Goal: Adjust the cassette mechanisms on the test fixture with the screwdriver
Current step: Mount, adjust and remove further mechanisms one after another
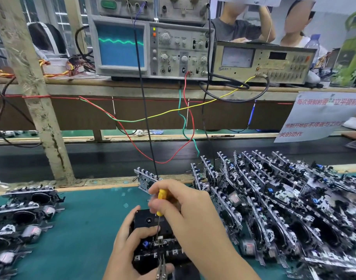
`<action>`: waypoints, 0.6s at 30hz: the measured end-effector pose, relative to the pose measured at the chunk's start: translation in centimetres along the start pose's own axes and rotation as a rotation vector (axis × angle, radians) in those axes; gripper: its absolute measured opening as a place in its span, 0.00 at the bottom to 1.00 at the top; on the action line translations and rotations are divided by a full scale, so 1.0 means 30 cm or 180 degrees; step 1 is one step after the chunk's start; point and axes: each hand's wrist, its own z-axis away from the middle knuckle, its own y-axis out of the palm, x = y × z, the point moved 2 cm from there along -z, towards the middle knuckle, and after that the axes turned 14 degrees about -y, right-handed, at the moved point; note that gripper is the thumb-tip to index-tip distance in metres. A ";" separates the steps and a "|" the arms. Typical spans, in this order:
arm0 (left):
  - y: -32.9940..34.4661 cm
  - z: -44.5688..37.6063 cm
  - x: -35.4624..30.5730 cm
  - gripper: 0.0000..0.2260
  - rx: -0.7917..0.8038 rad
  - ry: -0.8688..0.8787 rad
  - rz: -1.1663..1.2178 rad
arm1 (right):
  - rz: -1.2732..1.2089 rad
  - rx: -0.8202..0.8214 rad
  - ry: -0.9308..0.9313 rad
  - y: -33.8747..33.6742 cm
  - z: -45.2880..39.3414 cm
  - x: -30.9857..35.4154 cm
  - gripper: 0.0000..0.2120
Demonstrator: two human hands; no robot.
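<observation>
Right hand [185, 211] grips screwdriver [160, 203]; left hand [130, 245] holds cassette mechanism [153, 235]; green mat [88, 225], oscilloscope [151, 47] behind.

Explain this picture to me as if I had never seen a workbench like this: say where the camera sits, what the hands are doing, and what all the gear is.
The single view comes from a camera worn on the person's head, looking down at the bench. The right hand grips a yellow-handled screwdriver, its thin blade reaching down into a black cassette mechanism that the left hand holds steady. More cassette mechanisms are stacked at the right and lie at the left on the green mat. On the shelf above stands an oscilloscope showing a wavy green trace, with a meter unit beside it. Coloured wires hang down from them.
</observation>
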 end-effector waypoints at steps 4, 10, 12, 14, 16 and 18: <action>0.003 0.005 -0.002 0.32 -0.0056 -0.0029 -0.0004 | 0.0114 -0.0237 -0.0148 0.025 0.009 -0.003 0.06; 0.005 0.011 -0.008 0.31 -0.0082 -0.0074 0.0034 | 0.0331 -0.0508 -0.0390 0.046 0.015 -0.018 0.10; 0.006 0.012 -0.006 0.32 -0.0089 -0.0083 0.0019 | 0.0394 -0.0505 -0.0417 0.049 0.013 -0.016 0.07; 0.006 0.011 -0.007 0.32 -0.0103 -0.0071 -0.0022 | 0.0386 -0.0505 -0.0440 0.051 0.012 -0.012 0.05; 0.007 0.009 -0.007 0.32 -0.0106 -0.0035 -0.0047 | 0.0371 -0.0540 -0.0425 0.046 0.010 -0.014 0.06; 0.006 0.007 -0.007 0.31 -0.0101 -0.0024 -0.0023 | 0.0386 -0.0547 -0.0374 0.032 0.007 -0.020 0.11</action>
